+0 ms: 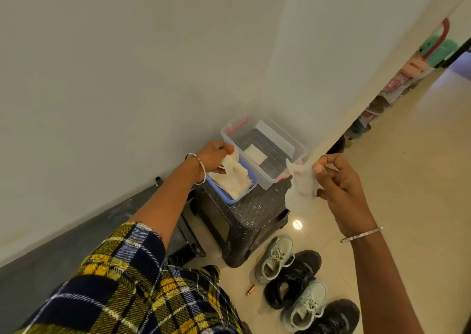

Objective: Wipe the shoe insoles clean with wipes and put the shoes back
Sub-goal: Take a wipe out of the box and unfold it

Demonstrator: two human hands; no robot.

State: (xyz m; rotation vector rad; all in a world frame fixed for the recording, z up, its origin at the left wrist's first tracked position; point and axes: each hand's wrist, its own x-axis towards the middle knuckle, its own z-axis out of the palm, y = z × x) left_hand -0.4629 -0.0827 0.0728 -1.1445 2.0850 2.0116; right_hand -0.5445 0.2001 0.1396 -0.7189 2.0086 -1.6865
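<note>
wipe in right grip: thin white wet wipe [302,193] hangs crumpled, raised above the floor, just right of the stool
right hand [341,183]: grip pinching that wipe's upper edge between thumb and forefinger; other fingers loosely curled
left hand [212,156]: grip clenched on a second white wipe [230,164], its lower end touching the stack
wipe stack: stack of white wipes [235,183] lies in a shallow blue plastic tray [229,201]
tray support: black patterned plastic stool [249,216], against the wall
beside tray: clear plastic box with red latches [283,174], open, touching the tray's right side, also on the stool
shoes: pale mint lace-up sneakers [276,257] and black sneakers [295,277], four in a row on the floor in front of the stool, below the right hand, well apart from both grips
floor item: small copper-coloured cylinder [251,290], just left of the shoes
surface: glossy cream tiled floor [407,180]
room: plain white wall [127,79] with dark skirting; far background right is blurred clutter, cannot tell what
clothing: yellow-and-navy plaid sleeve [122,270] on the left arm; silver bangle on each wrist
</note>
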